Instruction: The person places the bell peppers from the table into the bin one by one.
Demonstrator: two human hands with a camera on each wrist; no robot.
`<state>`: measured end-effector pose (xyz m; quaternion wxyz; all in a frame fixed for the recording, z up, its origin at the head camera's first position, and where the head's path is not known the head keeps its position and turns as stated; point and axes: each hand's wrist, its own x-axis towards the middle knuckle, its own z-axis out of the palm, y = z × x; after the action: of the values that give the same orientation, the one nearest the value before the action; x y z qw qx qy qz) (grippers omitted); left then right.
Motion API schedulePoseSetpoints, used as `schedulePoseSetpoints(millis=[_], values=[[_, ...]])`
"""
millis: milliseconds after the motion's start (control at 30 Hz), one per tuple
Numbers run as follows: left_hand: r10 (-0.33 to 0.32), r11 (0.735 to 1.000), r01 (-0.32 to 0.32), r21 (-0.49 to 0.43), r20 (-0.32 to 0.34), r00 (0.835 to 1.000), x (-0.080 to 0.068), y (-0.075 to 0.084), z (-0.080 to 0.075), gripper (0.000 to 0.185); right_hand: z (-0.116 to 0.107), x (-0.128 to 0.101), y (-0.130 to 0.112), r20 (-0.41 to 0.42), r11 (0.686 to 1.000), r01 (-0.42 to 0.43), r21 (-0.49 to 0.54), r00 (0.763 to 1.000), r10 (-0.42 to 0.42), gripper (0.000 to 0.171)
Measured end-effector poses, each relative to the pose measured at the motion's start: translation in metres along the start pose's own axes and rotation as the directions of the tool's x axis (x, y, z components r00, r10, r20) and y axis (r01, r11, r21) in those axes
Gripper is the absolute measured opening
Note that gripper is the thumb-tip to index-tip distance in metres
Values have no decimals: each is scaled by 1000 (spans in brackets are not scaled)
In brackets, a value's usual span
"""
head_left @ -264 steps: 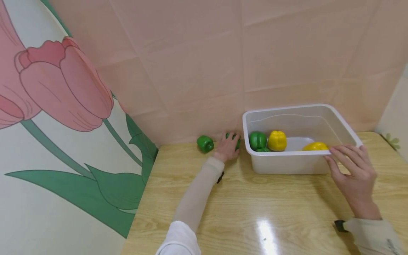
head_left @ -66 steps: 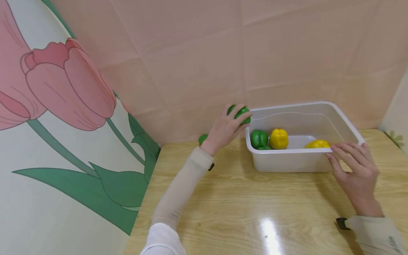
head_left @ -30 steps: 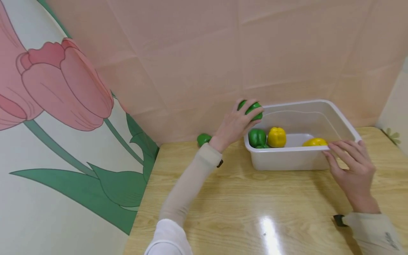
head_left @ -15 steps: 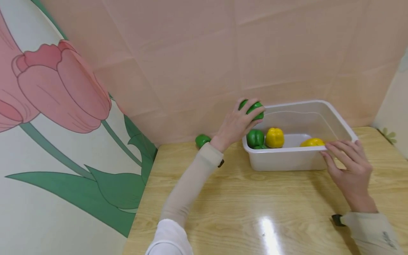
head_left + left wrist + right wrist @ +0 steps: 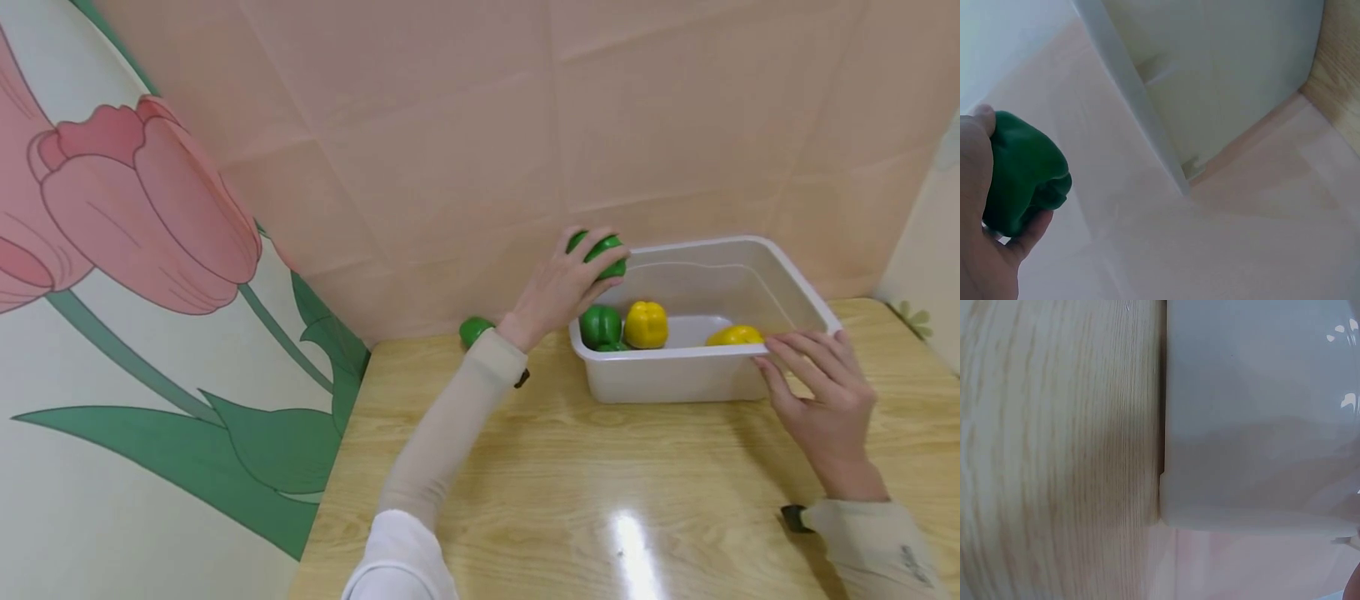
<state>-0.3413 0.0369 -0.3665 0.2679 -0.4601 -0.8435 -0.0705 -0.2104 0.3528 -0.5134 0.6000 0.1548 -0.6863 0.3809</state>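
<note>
My left hand (image 5: pixel 555 287) grips a green bell pepper (image 5: pixel 1025 165), fingers curled over it, raised at the back left corner of the white plastic bin (image 5: pixel 675 382). In the left wrist view that pepper hangs outside the bin's rim. My right hand (image 5: pixel 832 400) pinches the bin's front right rim, fingers on top and thumb against the outer wall. Inside the bin lie a green bell pepper (image 5: pixel 601 325), an upright yellow bell pepper (image 5: pixel 647 323) and a second yellow bell pepper (image 5: pixel 735 335) half hidden by the front rim. Another bit of green shows low at the left.
One more green bell pepper (image 5: pixel 474 330) lies on the wooden table (image 5: pixel 555 467), partly covered by my left sleeve. A pink cloth (image 5: pixel 435 167) hangs behind the table. A wall with painted tulips (image 5: pixel 150 217) stands on the left.
My left hand took a green bell pepper from the table, lifted it and carried it right to the bin's back left corner. The right hand has stayed on the rim.
</note>
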Motion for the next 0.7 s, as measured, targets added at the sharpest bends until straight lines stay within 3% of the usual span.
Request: schedulePoseSetpoints(millis=[367,700], values=[[31,999,-30,-22,43,999,13,5,-5,45,-2,-2,-2,-2,1000,-2,-5,1000,2,26],[4,999,-1,-33,88,996,26,8,-9,46,1,0,-1,-6,1000,-3,12,1000,3,26]])
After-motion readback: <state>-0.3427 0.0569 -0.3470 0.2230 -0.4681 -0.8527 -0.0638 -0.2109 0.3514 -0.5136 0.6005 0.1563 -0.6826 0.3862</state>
